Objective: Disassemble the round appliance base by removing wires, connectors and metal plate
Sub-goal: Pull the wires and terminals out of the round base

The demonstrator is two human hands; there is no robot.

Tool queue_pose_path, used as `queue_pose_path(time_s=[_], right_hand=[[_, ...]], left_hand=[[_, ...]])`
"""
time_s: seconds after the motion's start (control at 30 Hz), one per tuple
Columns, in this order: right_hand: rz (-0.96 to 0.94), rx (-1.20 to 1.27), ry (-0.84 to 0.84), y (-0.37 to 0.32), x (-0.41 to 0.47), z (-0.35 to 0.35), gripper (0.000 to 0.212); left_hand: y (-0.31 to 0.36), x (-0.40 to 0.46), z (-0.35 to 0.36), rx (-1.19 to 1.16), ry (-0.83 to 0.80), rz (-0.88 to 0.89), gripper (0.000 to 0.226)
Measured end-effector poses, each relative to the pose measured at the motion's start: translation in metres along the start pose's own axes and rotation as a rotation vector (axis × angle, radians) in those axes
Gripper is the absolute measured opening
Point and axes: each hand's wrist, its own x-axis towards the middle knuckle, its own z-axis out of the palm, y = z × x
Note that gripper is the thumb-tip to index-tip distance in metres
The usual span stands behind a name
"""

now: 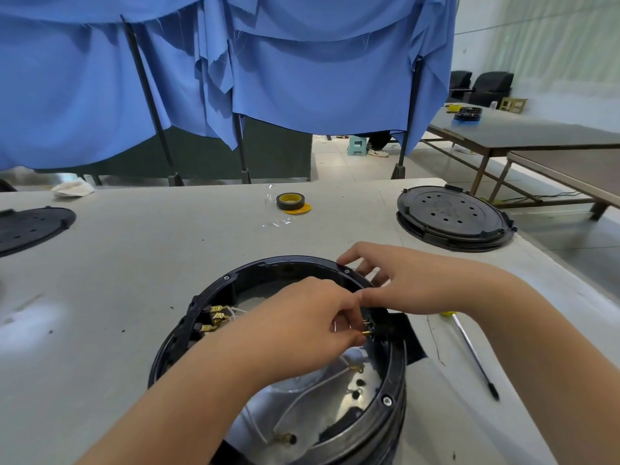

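**Pulling a spade connector at the base's right inner wall**

At the near middle of the desk (134, 263) sits the round appliance base (389, 374), open side up, black ring with screws round its rim, shiny metal plate (322, 397) showing inside.

Left hand (302, 333) reaches into the ring. Its fingers (349, 337) are curled tight, pinching a small brass connector (366, 333) at the terminal block on the right inner wall. Right hand (412, 283) lies over the far-right rim, fingers spread and lightly bent, tips touching the ring; thumb meets the left hand near the terminals. It seems to steady the base; no closed grip seen there.

Other brass connectors (218, 318) with white wires remain seated on the left inner wall. A loose white wire (302, 397) with a ring terminal lies across the plate.

Judgement on the step: one connector being drawn off its tab; most wiring and the plate are yet to come out. To do it well, hold the metal sleeve rather than the wire, pull straight along the tab with a slight rocking, and press the rim down with the right hand so the base does not lift or turn. A tug on the wire alone risks tearing the crimp.

Also on the desk: screwdriver (473, 354) just right of the base, tape roll (290, 201) farther back, black perforated cover (453, 214) at far right
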Motion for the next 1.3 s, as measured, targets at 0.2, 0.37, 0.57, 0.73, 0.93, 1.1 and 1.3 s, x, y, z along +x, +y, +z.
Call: queue_pose_path(time_s=[0.2,0.37,0.57,0.73,0.93,1.1,1.3], right_hand=[[-0.005,0.01,0.002,-0.001,0.0,0.0,0.047],[0.005,0.034,-0.001,0.0,0.0,0.0,0.045],[0.024,0.096,-0.007,0.003,0.002,0.001,0.046],[0.037,0.124,-0.014,0.002,0.003,0.002,0.046],[0.027,0.109,-0.004,0.003,0.002,0.002,0.046],[0.012,0.039,0.011,0.001,0.0,0.001,0.045],[0.03,-0.015,0.056,0.002,0.002,0.001,0.04]], left_hand=[[0.005,-0.003,-0.001,0.075,0.009,0.039,0.006],[0.009,-0.004,-0.002,0.139,0.019,0.053,0.004],[0.0,-0.005,-0.003,0.216,-0.046,-0.021,0.019],[-0.009,-0.004,-0.007,-0.098,0.06,-0.061,0.016],[-0.006,-0.004,-0.008,-0.275,0.044,-0.012,0.002],[-0.002,-0.006,-0.011,-0.305,0.017,-0.01,0.013],[-0.004,-0.017,-0.036,-0.242,0.171,-0.006,0.015]])
